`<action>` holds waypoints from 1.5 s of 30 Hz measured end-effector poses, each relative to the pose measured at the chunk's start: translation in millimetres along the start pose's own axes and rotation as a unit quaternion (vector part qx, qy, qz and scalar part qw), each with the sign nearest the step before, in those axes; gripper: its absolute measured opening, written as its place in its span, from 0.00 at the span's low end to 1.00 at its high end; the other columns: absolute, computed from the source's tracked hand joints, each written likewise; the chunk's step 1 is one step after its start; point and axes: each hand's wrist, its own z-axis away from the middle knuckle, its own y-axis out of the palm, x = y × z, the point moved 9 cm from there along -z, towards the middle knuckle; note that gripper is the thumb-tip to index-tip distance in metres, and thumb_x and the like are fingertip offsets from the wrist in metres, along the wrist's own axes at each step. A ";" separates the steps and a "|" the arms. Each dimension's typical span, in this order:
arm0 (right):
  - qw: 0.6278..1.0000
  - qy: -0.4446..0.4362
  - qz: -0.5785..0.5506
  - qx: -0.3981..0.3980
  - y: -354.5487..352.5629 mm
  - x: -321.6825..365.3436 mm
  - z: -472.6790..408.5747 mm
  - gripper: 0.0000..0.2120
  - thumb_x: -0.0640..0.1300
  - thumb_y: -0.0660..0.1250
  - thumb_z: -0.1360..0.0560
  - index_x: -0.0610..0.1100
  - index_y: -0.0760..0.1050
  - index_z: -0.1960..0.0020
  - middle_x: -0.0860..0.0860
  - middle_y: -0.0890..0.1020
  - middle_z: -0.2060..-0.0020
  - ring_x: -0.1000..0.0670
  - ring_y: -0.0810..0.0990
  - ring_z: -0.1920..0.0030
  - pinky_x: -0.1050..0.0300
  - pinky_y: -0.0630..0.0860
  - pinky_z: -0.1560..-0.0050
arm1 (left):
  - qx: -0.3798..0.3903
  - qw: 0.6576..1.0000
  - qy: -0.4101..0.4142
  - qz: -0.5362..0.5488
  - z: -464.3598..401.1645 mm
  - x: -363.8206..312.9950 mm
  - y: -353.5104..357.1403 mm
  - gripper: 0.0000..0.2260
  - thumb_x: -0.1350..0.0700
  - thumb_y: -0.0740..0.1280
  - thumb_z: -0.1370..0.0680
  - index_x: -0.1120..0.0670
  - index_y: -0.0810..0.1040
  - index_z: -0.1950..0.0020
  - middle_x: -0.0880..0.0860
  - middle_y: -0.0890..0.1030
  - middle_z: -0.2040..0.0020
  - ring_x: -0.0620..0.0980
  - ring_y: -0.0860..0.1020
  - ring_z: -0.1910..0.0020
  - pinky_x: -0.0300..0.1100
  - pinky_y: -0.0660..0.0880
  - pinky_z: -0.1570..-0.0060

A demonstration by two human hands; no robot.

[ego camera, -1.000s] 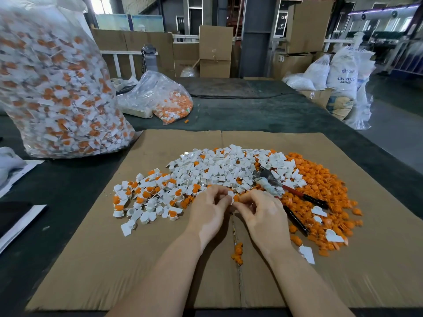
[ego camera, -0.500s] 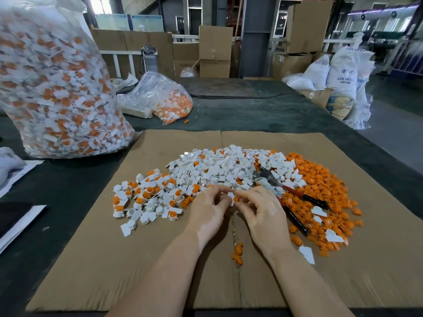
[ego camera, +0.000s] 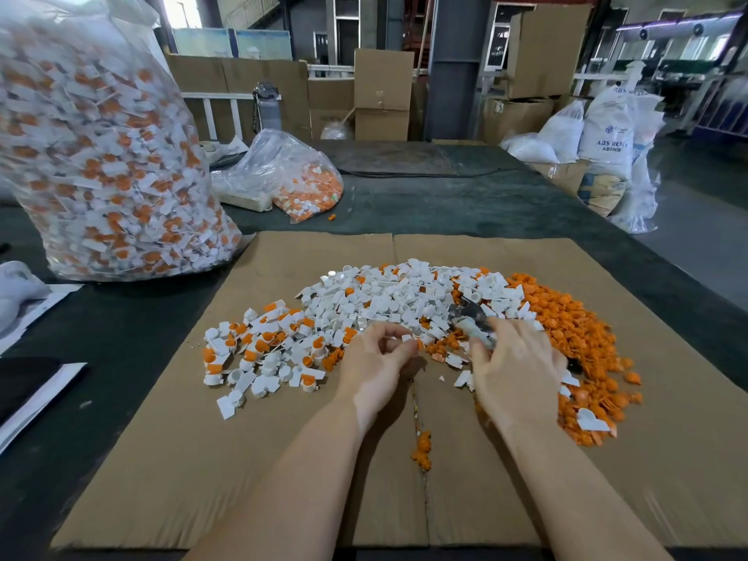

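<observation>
Pinched a small white plastic cap point(ego camera: 408, 339) between thumb and fingertips of the left hand point(ego camera: 378, 360), just above the near edge of the white cap pile point(ego camera: 384, 297) on the cardboard sheet point(ego camera: 202, 459). Spread the right hand point(ego camera: 514, 374), fingers relaxed and holding nothing, over the pliers point(ego camera: 469, 317) lying between that pile and the orange caps point(ego camera: 566, 330).

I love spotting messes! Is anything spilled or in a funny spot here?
Yes. A little clump of orange caps sits alone on the cardboard seam, apart from the big orange pile. A couple of orange bits also lie on the table outside the small bag.
</observation>
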 end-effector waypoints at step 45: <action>0.871 0.025 -0.165 0.462 16.0 35.6 22.1 0.11 0.47 0.57 0.23 0.43 0.71 0.60 0.48 0.76 0.68 0.52 0.74 0.69 0.58 0.68 0.66 | -0.073 0.966 -0.120 0.216 -8.2 13.5 -5.5 0.02 0.64 0.67 0.23 0.59 0.77 0.51 0.54 0.78 0.66 0.43 0.75 0.72 0.34 0.76 0.72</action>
